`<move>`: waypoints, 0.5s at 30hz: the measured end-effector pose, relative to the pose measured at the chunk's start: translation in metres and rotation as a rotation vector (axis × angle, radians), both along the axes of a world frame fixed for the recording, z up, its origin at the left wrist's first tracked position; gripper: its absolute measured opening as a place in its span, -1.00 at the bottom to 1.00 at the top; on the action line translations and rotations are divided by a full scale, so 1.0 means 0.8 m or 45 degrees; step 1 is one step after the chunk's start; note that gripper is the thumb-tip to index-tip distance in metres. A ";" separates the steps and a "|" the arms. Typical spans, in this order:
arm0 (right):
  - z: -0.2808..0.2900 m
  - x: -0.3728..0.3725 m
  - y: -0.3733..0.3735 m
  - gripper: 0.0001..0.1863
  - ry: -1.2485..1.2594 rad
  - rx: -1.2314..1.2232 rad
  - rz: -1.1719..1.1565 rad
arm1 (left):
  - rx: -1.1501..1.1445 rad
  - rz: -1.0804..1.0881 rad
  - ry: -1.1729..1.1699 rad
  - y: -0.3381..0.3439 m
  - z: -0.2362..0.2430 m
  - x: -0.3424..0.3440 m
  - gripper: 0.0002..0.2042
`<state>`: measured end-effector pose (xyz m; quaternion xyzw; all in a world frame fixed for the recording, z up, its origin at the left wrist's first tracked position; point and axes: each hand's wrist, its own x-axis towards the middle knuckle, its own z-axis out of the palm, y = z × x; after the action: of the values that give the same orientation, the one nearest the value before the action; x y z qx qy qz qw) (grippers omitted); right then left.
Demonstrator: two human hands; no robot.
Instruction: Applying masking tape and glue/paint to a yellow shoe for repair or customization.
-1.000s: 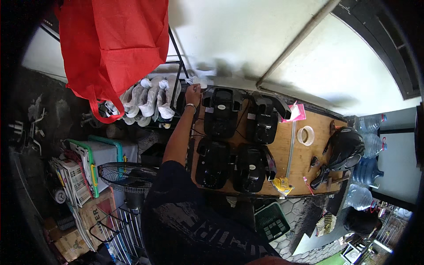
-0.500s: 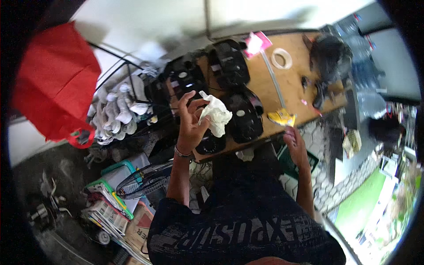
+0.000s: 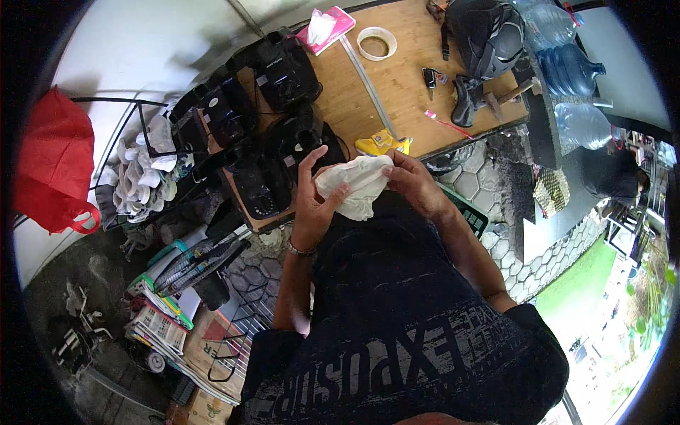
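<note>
A thin, crumpled white sheet, like a wipe or cloth, is spread between my hands in front of my chest. My left hand grips its left side, thumb on top and index finger raised. At its upper right edge, my right hand pinches it between thumb and fingers. Just beyond the sheet, a yellow packet rests at the near edge of the wooden table.
Several black devices crowd the table's left part. Farther back are a pink tissue pack, a tape-like ring, keys and a black backpack. A red bag hangs left; water bottles stand right.
My right hand has left the yellow packet and come to the white sheet, taking hold of it. The sheet is now stretched wider and held lower. My view has shifted.
</note>
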<state>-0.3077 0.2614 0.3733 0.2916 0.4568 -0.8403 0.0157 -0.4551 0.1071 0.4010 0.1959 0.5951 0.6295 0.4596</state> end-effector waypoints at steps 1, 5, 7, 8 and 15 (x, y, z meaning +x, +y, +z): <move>0.000 0.012 0.015 -0.64 0.069 -0.172 -0.142 | -0.018 0.015 -0.132 0.016 0.000 0.016 -0.47; -0.003 0.051 0.070 -0.43 0.034 -0.375 -0.232 | -0.083 -0.040 0.028 0.089 -0.004 0.077 -0.66; -0.011 0.064 0.088 -0.46 -0.023 -0.499 -0.217 | -0.037 -0.041 0.119 0.112 -0.001 0.103 -0.65; -0.016 0.069 0.098 -0.46 -0.049 -0.490 -0.205 | -0.032 -0.060 0.174 0.121 -0.001 0.113 -0.64; -0.043 0.081 0.114 -0.75 -0.019 -0.124 -0.478 | -0.045 0.161 0.170 0.132 -0.015 0.127 -0.58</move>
<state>-0.2430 0.3528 0.3388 0.3769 0.3529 -0.8474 -0.1239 -0.3538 0.2125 0.3889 0.1912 0.6467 0.6322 0.3814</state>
